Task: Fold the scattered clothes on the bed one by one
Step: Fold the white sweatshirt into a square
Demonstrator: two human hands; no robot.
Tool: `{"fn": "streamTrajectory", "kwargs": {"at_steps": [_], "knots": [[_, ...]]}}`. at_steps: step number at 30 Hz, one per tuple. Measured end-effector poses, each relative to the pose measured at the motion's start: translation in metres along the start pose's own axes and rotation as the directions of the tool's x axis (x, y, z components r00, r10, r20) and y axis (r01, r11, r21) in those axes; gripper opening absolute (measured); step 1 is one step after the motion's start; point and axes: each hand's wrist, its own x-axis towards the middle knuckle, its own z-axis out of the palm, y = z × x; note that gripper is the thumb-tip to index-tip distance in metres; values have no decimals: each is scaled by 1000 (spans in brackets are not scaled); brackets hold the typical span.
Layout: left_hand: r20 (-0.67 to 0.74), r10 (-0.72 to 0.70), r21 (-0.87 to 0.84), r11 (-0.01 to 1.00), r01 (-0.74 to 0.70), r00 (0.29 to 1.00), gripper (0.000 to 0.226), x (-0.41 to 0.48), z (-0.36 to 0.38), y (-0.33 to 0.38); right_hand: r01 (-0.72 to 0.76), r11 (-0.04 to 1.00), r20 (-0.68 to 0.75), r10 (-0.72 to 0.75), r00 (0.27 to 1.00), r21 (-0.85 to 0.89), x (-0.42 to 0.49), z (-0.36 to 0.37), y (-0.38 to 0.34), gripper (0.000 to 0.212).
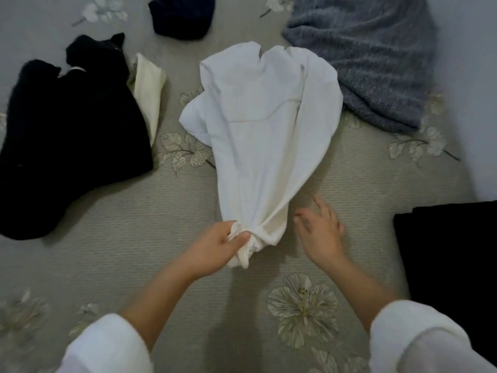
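Midway up the bed (107, 211), the white garment (263, 125) lies bunched, its near end clenched in the left hand (223, 243); the right hand (320, 232) hovers beside it, fingers spread, empty. The black garment (72, 135), navy piece (183, 17) and grey knit (371, 63) lie loose (the dark pile (443, 265) looks folded): most seemingly remains.

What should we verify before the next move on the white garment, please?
1. The left hand grips the bunched near end of the white garment: ok.
2. The right hand is free, fingers spread beside the garment: ok.
3. The garment lies flat for folding: not ok, it is gathered and creased.
4. It lies apart from the black garment at left: ok.
5. It is clear of the grey knit: cannot tell, their edges meet.
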Motion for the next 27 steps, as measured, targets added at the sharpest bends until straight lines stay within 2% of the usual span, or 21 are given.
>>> {"fn": "streamTrajectory", "kwargs": {"at_steps": [2,3,6,8,9,11,14,15,18,22,27], "knots": [[21,-44,-88,995,46,999,25,-27,-13,-4,-9,1000,21,9,1000,21,-10,-7,0,26],[26,-72,-169,983,75,997,23,-40,-18,-2,19,1000,73,-17,997,-22,-18,-10,-1,36],[83,-111,-420,897,136,990,22,-72,-32,20,106,994,204,-98,974,-30,-51,-18,-17,99],[159,-54,-475,871,124,986,27,-89,-41,40,135,991,202,-132,970,2,-72,-20,-41,113],[195,-11,-498,860,109,981,30,-98,-47,52,130,991,166,-132,977,24,-80,-20,-52,108],[217,65,-565,822,71,974,33,-115,-63,74,122,985,52,-129,990,118,-90,-33,-77,77],[122,126,-704,710,-4,985,35,-141,-105,102,250,910,-80,-237,968,330,-97,-75,-109,17],[72,150,-746,664,-47,986,37,-153,-123,112,241,892,-75,-230,970,384,-105,-99,-124,8],[-96,186,-773,605,-191,978,37,-185,-174,142,203,856,-74,-192,979,475,-125,-173,-167,10],[-249,296,-713,589,-381,922,44,-215,-223,182,275,757,-183,-206,961,593,-153,-252,-219,14],[-241,544,-686,490,-538,803,66,-238,-227,197,356,582,-296,-200,934,731,-190,-305,-258,15]]}}
